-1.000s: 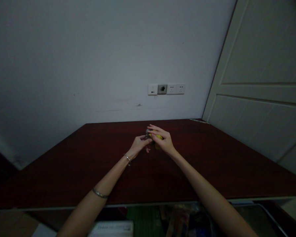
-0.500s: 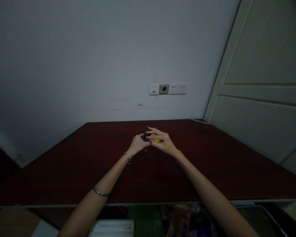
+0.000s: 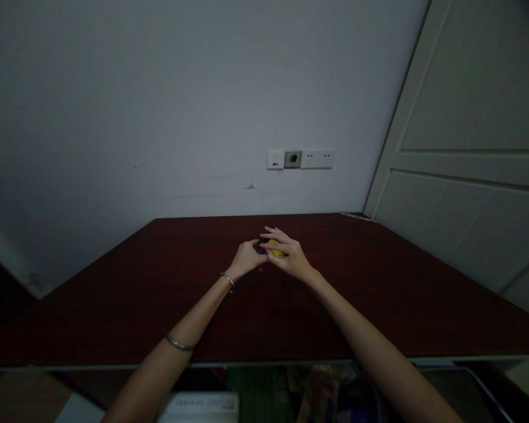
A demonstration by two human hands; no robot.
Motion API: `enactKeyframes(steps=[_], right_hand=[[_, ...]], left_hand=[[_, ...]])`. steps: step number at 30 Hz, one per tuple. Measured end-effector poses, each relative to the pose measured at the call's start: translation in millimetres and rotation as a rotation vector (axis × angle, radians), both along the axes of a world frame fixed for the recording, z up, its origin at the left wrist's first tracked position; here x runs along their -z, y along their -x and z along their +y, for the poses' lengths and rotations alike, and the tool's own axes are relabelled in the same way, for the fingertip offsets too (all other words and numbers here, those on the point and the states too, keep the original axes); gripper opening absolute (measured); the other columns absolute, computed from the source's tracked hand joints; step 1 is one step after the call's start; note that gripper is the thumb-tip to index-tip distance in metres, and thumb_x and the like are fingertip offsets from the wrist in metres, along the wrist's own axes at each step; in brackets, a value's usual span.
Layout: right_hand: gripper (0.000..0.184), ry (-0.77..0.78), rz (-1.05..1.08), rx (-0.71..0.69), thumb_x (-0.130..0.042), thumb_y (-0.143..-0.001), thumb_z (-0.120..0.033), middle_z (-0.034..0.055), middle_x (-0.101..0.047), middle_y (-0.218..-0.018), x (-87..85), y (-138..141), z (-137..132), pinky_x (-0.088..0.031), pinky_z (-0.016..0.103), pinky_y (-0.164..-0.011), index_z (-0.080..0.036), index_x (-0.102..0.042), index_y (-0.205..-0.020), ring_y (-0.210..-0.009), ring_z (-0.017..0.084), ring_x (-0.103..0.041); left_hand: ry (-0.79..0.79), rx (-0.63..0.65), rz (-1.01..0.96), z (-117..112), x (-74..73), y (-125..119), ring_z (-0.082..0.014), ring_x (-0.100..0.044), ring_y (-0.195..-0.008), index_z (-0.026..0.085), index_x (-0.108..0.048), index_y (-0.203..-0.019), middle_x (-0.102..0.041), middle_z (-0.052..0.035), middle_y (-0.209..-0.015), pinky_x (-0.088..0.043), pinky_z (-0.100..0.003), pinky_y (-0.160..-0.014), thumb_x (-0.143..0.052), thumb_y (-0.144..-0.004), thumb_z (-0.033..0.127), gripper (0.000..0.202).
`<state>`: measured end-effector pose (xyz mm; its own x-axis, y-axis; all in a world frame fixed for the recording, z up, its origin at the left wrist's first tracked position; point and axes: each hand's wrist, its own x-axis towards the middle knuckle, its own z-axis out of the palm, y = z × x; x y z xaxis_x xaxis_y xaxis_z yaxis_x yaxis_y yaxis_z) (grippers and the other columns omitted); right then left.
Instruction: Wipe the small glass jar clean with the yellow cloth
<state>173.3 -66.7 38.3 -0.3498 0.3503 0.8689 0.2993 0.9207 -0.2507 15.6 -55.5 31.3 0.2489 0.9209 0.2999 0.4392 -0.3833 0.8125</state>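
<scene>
Both my hands meet over the middle of a dark red table (image 3: 379, 305). My right hand (image 3: 288, 257) is closed round a small yellow object (image 3: 275, 249), with its fingers curled over the top. My left hand (image 3: 245, 259) is closed too, its fingertips pinching a small dark part (image 3: 260, 247) at the yellow object's left end. Most of the object is hidden by my fingers, and the room is dim. Bracelets sit on my left wrist and forearm.
A white wall rises behind the table, with a row of sockets (image 3: 300, 159) on it. A pale panelled door (image 3: 467, 147) stands at the right. Below the table's near edge lie a white box (image 3: 200, 406) and several dim items.
My hands have shifted slightly left and down with the yellow object, staying closed on it. The view has drifted a little.
</scene>
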Motion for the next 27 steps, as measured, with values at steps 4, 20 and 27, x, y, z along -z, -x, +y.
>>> enactKeyframes(steps=[4, 20, 27], right_hand=[[0.024, 0.101, 0.159, 0.015, -0.055, -0.078, -0.020, 0.0031, -0.064, -0.112, -3.4, -1.5, 1.9, -0.037, 0.047, -0.102, -0.027, -0.069, -0.097, -0.114, 0.021, -0.053], [0.081, 0.277, 0.096, -0.057, -0.077, -0.059, -0.038, 0.0100, -0.045, -0.132, -19.6, -9.7, -9.2, -0.032, 0.039, -0.104, -0.024, -0.042, -0.130, -0.122, 0.024, -0.042], [0.085, 0.274, 0.117, -0.013, -0.077, -0.059, -0.035, 0.0106, -0.044, -0.132, -11.8, -5.0, -5.4, -0.031, 0.040, -0.105, -0.024, -0.037, -0.133, -0.122, 0.024, -0.042]], left_hand=[[0.016, 0.089, -0.094, -1.5, 0.4, -1.8, -0.0089, -0.056, -0.051, 0.012, -0.062, -0.095, -0.064, -0.0030, -0.078, -0.044, -0.017, -0.042, -0.070, -0.063, 0.029, 0.037], [0.360, 0.348, -0.461, -6.2, -3.3, 0.7, -0.0111, -0.056, -0.043, 0.009, -0.056, -0.070, -0.059, -0.0035, -0.056, -0.046, -0.021, -0.041, -0.063, -0.064, 0.060, 0.052], [0.428, 0.402, -0.463, -3.3, -2.4, 3.6, -0.0120, -0.058, -0.043, 0.008, -0.055, -0.067, -0.060, -0.0048, -0.056, -0.048, -0.024, -0.047, -0.060, -0.063, 0.065, 0.057]])
